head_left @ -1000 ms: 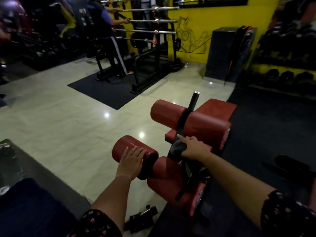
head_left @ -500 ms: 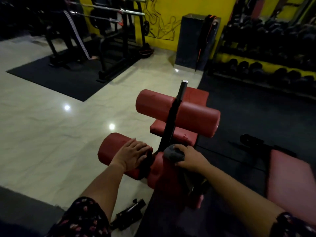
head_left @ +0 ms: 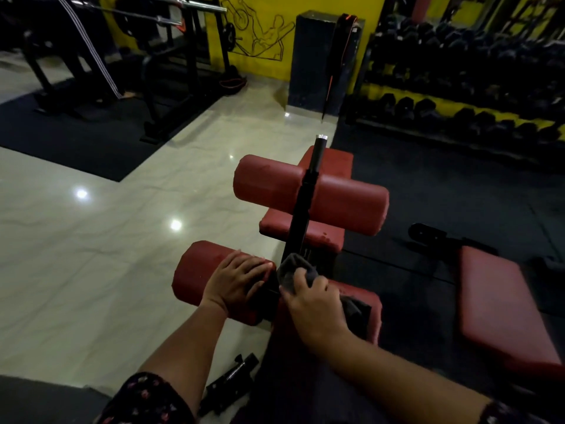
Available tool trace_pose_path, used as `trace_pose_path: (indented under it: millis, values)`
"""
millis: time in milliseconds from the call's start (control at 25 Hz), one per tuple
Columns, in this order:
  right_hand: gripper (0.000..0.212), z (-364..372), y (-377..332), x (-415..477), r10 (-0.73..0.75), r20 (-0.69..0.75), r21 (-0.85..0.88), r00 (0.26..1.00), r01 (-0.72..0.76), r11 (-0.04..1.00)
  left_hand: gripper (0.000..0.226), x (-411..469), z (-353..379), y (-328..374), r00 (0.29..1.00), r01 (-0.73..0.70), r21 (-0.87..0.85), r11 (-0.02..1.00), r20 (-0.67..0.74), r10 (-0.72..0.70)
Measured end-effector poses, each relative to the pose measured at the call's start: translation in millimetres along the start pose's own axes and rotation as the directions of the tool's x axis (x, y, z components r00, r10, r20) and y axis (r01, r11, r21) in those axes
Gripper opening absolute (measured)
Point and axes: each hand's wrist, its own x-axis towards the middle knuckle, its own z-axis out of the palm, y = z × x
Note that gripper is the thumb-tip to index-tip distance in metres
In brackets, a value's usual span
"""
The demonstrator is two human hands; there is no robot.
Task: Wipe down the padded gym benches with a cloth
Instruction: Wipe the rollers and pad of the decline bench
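A red padded sit-up bench stands in front of me, with an upper roller pad, a lower left roller pad and a black upright post between them. My left hand lies flat on top of the lower left roller, fingers straight. My right hand grips a dark grey cloth and presses it against the base of the post, over the red lower right pad. Part of the cloth is hidden under the hand.
A second red bench pad lies to the right on black matting. A black metal part lies on the pale tiled floor near my left arm. A dumbbell rack lines the far right; a barbell rack and a person's legs stand far left.
My right hand has slid the cloth a little lower and toward the lower right pad at the post's base. My left hand has stayed on the left roller. The camera view has tilted down.
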Motion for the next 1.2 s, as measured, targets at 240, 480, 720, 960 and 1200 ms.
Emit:
trace_pose_path:
  millis: [240,480,720,960,1200]
  values:
    - [0.042,85.7,-45.3,-79.7,-0.141,0.322,0.000,0.936,0.149,0.989,0.046,1.0,3.7,3.8,0.995,0.002,-0.022,1.000,-0.103,-0.004]
    - [0.024,27.0,-7.4,-72.8,-0.199,0.106,0.263,0.974,0.165,0.951,0.046,2.4,6.7,1.5,0.992,-0.009,0.001,1.000,-0.127,0.009]
    - [0.046,-1.8,47.8,-2.7,0.204,0.090,0.438,0.975,-0.223,0.871,0.047,-0.2,1.8,7.1,0.997,0.066,0.017,0.998,-0.033,-0.066]
    - [0.044,16.4,81.8,19.4,0.336,0.354,0.374,0.873,-0.461,0.805,0.048,1.5,-4.8,10.6,0.993,0.118,0.003,0.993,0.000,-0.118]
    - [0.056,33.4,25.4,-61.3,0.146,-0.051,0.151,0.988,-0.136,0.979,0.054,9.2,0.8,7.4,0.989,0.145,0.008,0.989,-0.009,-0.145]
